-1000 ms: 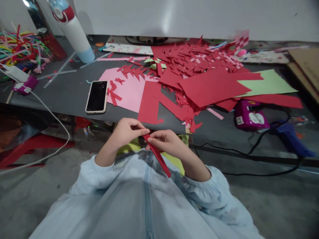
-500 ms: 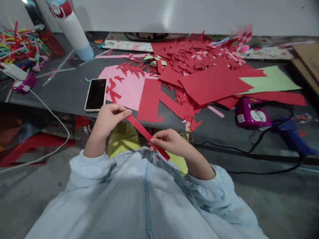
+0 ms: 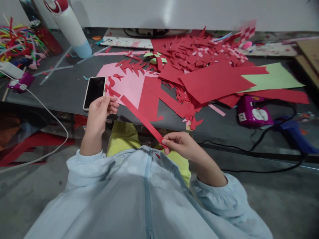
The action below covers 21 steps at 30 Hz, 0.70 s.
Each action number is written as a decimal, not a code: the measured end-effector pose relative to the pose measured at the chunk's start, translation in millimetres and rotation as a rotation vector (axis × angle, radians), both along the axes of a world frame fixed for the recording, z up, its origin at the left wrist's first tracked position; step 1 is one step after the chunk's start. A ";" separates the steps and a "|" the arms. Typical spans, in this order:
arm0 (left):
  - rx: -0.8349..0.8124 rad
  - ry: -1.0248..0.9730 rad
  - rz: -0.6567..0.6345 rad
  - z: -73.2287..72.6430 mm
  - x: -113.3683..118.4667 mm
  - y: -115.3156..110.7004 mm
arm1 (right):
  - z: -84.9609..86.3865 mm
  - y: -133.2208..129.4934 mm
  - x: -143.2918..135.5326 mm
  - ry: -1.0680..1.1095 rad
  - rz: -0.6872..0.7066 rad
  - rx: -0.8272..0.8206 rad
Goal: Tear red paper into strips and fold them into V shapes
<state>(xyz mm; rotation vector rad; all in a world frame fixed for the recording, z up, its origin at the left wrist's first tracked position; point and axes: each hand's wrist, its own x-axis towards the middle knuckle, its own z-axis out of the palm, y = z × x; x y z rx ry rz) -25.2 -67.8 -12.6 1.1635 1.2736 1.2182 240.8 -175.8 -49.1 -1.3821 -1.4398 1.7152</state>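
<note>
A long red paper strip slants over the table's front edge. My right hand pinches its lower end between thumb and fingers, above my lap. The strip's upper end stands free, a little to the right of my left hand. That hand is off the strip, its fingers loosely curled and apart, just in front of the phone. Behind the strip lie a pink paper sheet bearing a red jagged cutout with an eye, and a red paper piece.
Folded red paper pieces are heaped at the back. Larger red sheets and a green sheet lie right of centre. A purple box and blue glue gun with a black cable sit right; a bottle stands left.
My left hand has let go of the strip's upper end and moved slightly left. My right hand has shifted right and now grips the strip nearer its lower end.
</note>
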 end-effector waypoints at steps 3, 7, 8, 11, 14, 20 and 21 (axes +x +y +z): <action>-0.005 0.011 -0.015 -2.1 6.1 -6.7 | -2.2 -2.5 -0.7 -0.002 -0.066 0.021; -0.096 0.070 -0.178 -6.5 17.0 -16.0 | -7.3 -6.9 -3.0 -0.028 -0.071 0.065; -0.119 0.081 -0.198 -7.4 19.8 -17.2 | -8.4 -8.1 -3.8 -0.043 -0.066 0.078; -0.144 0.103 -0.215 -8.4 26.2 -18.1 | -11.3 -11.4 -6.4 -0.094 -0.045 0.109; -0.086 0.131 -0.176 -8.5 27.5 -17.0 | -14.1 -14.5 -8.8 -0.157 -0.019 0.152; -0.037 0.490 -0.129 -15.5 18.9 -13.7 | -11.0 -18.2 -13.3 -0.378 0.020 0.281; -0.047 0.544 -0.134 -17.1 17.7 -13.3 | -9.3 -18.4 -13.9 -0.411 0.023 0.297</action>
